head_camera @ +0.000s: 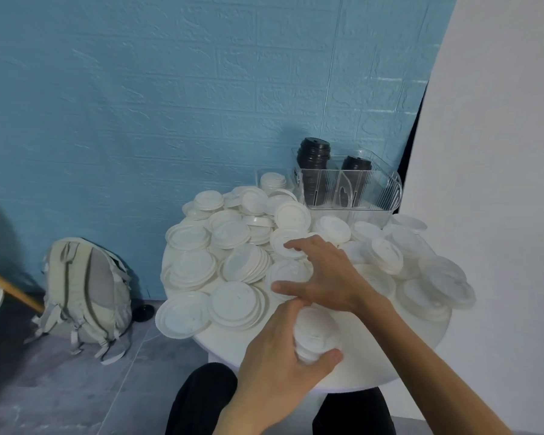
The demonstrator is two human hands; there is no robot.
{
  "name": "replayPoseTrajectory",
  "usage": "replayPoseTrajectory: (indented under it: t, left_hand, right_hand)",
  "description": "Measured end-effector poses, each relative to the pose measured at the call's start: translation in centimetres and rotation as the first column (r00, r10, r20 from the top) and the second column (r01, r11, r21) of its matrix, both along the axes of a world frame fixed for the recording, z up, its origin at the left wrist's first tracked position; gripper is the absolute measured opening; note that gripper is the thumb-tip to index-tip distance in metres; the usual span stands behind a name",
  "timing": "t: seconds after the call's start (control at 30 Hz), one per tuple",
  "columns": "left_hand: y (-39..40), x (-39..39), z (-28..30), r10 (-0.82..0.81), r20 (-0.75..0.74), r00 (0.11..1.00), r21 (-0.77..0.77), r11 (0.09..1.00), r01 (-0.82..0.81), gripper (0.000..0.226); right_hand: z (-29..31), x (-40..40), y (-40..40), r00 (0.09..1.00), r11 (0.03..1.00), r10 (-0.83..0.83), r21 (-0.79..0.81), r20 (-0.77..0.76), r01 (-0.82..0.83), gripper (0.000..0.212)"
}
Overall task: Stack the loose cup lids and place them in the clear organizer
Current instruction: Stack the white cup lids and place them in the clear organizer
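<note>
Stacking is under way: the left hand (283, 353) grips a lid stack (316, 335); the right hand (327, 274) spreads over loose lids (233, 265), likely needing to pinch one; the clear organizer (352, 186) waits.

A pale grey-green backpack (87, 296) stands upright on the grey floor (60, 387), leaning against the blue textured wall (170, 89). A small black round object (143, 312) lies on the floor just beside it. A wooden pole (11, 288) slants in at the left edge. A white panel (500, 183) fills the right side.
</note>
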State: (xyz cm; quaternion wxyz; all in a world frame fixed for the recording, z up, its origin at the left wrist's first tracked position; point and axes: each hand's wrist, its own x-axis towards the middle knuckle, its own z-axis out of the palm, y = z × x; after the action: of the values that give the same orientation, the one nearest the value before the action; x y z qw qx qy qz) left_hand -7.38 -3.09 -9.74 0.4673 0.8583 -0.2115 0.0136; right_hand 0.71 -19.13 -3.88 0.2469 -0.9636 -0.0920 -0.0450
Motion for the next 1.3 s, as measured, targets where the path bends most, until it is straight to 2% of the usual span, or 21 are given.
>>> replayPoseTrajectory:
  t: [0.23, 0.47, 0.6, 0.87, 0.97, 1.17, 1.3]
  left_hand:
    - [0.1, -0.1, 0.2, -0.026, 0.000, 1.000, 0.001, 1.000, 0.026, 0.061]
    - [0.1, -0.2, 0.4, -0.033, 0.010, 0.999, 0.013, 0.999, 0.033, 0.061]
    - [0.1, -0.2, 0.5, -0.027, 0.005, 1.000, 0.003, 1.000, 0.027, 0.061]
    - [0.0, -0.1, 0.3, -0.014, -0.016, 1.000, -0.029, 0.999, 0.013, 0.067]
    - [-0.1, -0.1, 0.3, -0.007, -0.014, 1.000, -0.028, 1.000, 0.007, 0.067]
    - [-0.1, -0.1, 0.1, -0.006, -0.015, 1.000, -0.024, 1.000, 0.006, 0.066]
    - [-0.1, 0.0, 0.0, -0.015, -0.018, 1.000, -0.047, 0.999, 0.014, 0.067]
  right_hand:
    - [0.9, 1.0, 1.0, 1.000, 0.963, 0.026, -0.267, -0.004, -0.026, 0.101]
    - [1.1, 1.5, 1.1, 0.996, 0.936, 0.066, -0.342, -0.067, -0.085, 0.086]
    - [0.7, 1.4, 0.9, 0.997, 0.953, 0.069, -0.293, -0.044, -0.079, 0.073]
    - [1.6, -0.1, -0.8, 0.999, 1.000, 0.008, -0.014, 0.031, -0.008, 0.063]
    - [2.0, -0.4, -1.2, 0.999, 1.000, -0.004, 0.014, 0.049, 0.003, 0.062]
    - [1.6, -0.5, -1.3, 1.000, 1.000, 0.006, -0.009, -0.020, -0.006, 0.063]
    - [2.0, -0.8, -1.6, 0.999, 0.997, -0.002, 0.078, 0.038, -0.001, 0.061]
